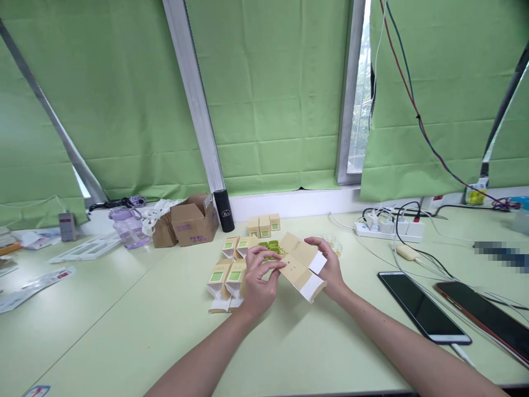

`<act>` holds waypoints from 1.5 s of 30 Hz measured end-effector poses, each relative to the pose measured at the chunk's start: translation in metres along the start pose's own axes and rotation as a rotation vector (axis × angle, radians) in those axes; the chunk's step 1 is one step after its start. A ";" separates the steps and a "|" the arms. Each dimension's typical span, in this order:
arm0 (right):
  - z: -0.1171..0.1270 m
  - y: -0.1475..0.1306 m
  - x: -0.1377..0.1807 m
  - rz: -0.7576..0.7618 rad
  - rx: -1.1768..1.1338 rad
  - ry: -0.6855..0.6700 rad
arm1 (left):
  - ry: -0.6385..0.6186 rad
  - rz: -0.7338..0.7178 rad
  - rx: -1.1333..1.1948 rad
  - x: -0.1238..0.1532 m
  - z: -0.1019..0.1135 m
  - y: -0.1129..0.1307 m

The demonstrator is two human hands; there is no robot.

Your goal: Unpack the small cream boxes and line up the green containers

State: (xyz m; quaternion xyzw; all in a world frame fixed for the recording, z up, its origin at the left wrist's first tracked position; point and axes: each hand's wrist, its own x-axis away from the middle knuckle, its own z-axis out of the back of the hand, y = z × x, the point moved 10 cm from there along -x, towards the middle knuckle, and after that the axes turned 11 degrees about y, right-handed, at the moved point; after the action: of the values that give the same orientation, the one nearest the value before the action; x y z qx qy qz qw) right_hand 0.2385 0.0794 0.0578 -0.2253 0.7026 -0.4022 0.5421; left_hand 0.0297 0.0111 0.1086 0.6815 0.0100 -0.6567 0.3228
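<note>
A tan and white cardboard box blank [301, 263], partly unfolded with its flaps spread, is held above the table between both hands. My left hand [263, 278] pinches its left edge. My right hand [328, 264] supports it from behind on the right, its fingers partly hidden by the card. To the left of my left hand stand several open small boxes [219, 273] with green windows and white flaps. Small green plastic pieces [270, 248] lie just behind the held card. Farther back, several small closed boxes [263, 225] are grouped together.
A brown carton [195, 223], a black cylinder [223, 210] and a purple water bottle [129, 227] stand at the back left. On the right are a power strip [390, 229], trailing cables and two phones, one black-screened [424, 306] and one brown-edged [487, 314].
</note>
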 end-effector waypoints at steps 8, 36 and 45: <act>-0.013 -0.004 0.005 -0.035 -0.007 -0.053 | 0.132 0.465 0.158 0.011 0.004 -0.058; -0.006 0.030 -0.042 -0.184 -0.088 -0.012 | 0.040 0.746 0.345 0.024 -0.017 -0.071; 0.045 0.107 -0.165 -0.321 0.315 0.236 | -0.024 0.709 0.340 0.028 -0.025 -0.069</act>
State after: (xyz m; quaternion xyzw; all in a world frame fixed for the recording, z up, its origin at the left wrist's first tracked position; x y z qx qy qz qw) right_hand 0.3452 0.2506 0.0631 -0.1983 0.6448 -0.6111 0.4140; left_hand 0.0260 0.0656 0.0522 0.6788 -0.3386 -0.5046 0.4123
